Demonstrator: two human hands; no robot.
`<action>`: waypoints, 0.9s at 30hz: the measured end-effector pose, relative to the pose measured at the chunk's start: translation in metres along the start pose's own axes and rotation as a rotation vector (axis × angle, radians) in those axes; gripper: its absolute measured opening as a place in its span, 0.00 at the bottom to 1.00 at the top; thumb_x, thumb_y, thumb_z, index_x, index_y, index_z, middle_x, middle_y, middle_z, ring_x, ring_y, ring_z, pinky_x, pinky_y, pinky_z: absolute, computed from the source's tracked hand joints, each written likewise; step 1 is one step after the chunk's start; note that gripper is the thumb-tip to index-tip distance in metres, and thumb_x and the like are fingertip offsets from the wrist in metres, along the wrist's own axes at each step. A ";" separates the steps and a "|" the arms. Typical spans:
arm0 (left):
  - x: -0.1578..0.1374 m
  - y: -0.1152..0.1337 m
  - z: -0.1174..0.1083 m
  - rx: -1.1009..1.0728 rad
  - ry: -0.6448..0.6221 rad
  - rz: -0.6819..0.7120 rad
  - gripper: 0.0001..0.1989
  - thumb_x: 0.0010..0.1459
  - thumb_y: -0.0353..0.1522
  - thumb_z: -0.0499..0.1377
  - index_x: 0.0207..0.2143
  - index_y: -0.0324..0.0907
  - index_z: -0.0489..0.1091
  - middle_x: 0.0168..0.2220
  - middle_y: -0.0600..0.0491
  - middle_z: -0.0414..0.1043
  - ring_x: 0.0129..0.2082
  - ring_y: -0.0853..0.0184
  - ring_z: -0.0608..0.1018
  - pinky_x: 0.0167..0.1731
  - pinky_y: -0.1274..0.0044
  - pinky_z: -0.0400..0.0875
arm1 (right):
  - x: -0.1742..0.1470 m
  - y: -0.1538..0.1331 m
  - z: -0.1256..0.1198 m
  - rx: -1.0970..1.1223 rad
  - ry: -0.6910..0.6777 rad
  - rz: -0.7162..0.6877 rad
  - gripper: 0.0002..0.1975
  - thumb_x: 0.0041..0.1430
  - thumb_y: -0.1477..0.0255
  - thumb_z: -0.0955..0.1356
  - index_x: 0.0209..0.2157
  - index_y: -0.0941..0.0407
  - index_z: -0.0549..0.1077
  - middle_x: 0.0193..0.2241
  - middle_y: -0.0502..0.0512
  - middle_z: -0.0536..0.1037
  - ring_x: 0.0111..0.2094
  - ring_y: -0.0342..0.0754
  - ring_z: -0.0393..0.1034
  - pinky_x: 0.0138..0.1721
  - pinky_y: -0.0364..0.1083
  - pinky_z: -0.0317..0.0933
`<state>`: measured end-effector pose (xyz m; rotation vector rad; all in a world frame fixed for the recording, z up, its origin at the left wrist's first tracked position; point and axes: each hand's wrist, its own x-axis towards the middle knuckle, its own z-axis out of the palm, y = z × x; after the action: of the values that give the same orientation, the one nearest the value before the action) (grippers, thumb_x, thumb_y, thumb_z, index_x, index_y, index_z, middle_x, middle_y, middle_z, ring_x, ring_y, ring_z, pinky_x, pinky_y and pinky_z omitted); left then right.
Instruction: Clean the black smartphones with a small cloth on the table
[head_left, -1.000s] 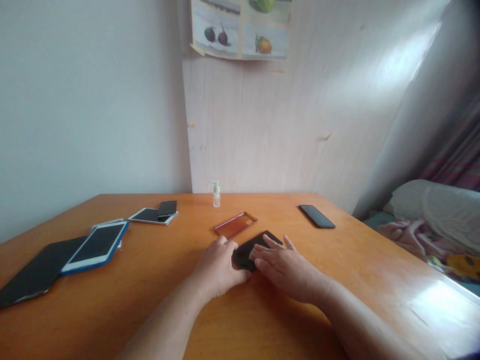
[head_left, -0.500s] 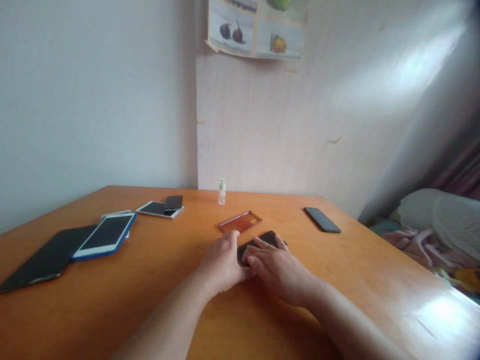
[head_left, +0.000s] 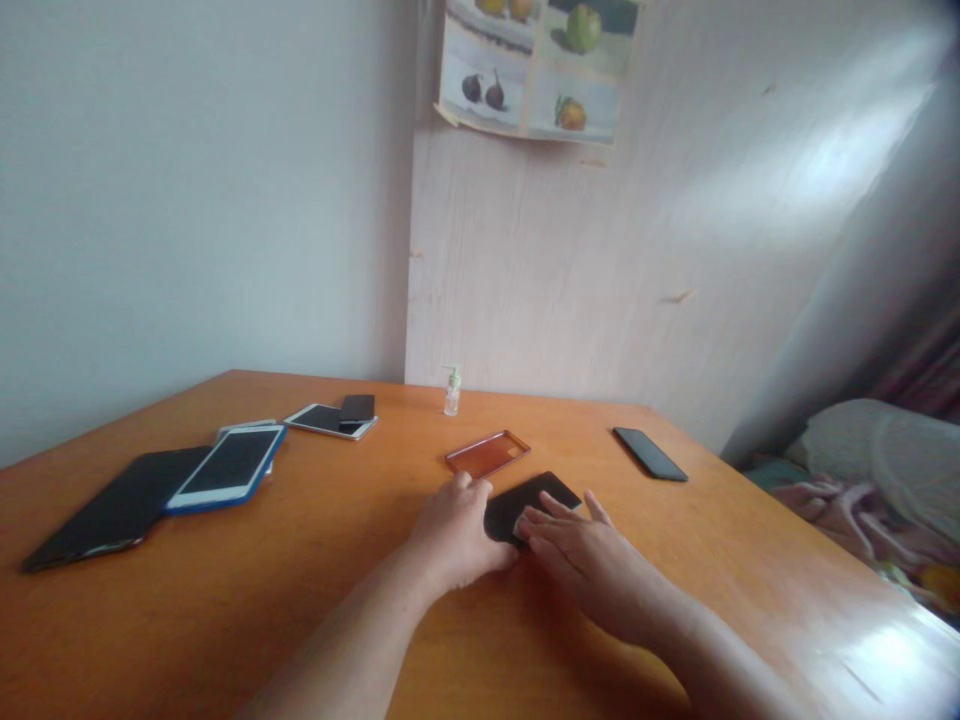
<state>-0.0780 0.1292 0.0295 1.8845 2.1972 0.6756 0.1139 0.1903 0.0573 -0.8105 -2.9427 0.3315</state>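
A black phone (head_left: 529, 500) lies on the table in front of me. My left hand (head_left: 457, 530) is closed around its left end, with the thumb at the near edge and the fingers at the far side. Over its right part is my right hand (head_left: 581, 550), fingers stretched out and fingertips pressed down at the near edge. Something small and pale (head_left: 519, 526) shows under those fingertips, too little of it to name. Just beyond the phone lies a clear reddish-brown phone case (head_left: 489, 455), touching neither the phone nor my right hand.
On the left, a blue-edged white tablet (head_left: 229, 465) overlaps a large black tablet (head_left: 112, 510). Behind them a small black phone (head_left: 358, 408) rests on a white-framed device (head_left: 315, 418). A pump bottle (head_left: 451, 392) stands at the back; another black phone (head_left: 649, 454) lies right.
My right hand has slid right and toward me across the phone, with the pale thing under its fingertips, uncovering more of the phone. The left hand keeps its hold. The camera view has shifted slightly.
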 end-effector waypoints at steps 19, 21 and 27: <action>-0.002 0.004 -0.003 0.046 0.027 0.011 0.22 0.40 0.49 0.63 0.35 0.45 0.73 0.38 0.47 0.68 0.38 0.55 0.75 0.34 0.70 0.69 | 0.011 0.002 0.005 -0.105 -0.017 0.131 0.23 0.68 0.63 0.53 0.61 0.48 0.62 0.63 0.51 0.61 0.67 0.59 0.42 0.61 0.73 0.31; -0.002 0.004 -0.002 0.050 0.028 -0.004 0.22 0.40 0.49 0.62 0.35 0.45 0.73 0.38 0.47 0.68 0.37 0.56 0.76 0.35 0.71 0.69 | 0.023 0.002 0.004 -0.112 -0.013 0.135 0.23 0.68 0.64 0.53 0.62 0.49 0.60 0.64 0.52 0.60 0.67 0.58 0.42 0.61 0.72 0.33; 0.000 0.003 0.001 0.068 0.050 0.036 0.24 0.39 0.49 0.62 0.37 0.45 0.74 0.40 0.45 0.68 0.40 0.52 0.74 0.38 0.67 0.69 | -0.008 0.009 0.009 -0.107 -0.021 0.129 0.24 0.69 0.63 0.52 0.63 0.49 0.58 0.65 0.53 0.58 0.67 0.55 0.41 0.63 0.69 0.30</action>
<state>-0.0750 0.1294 0.0295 1.9648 2.2492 0.6690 0.1242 0.1916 0.0468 -1.0198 -2.9558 0.1926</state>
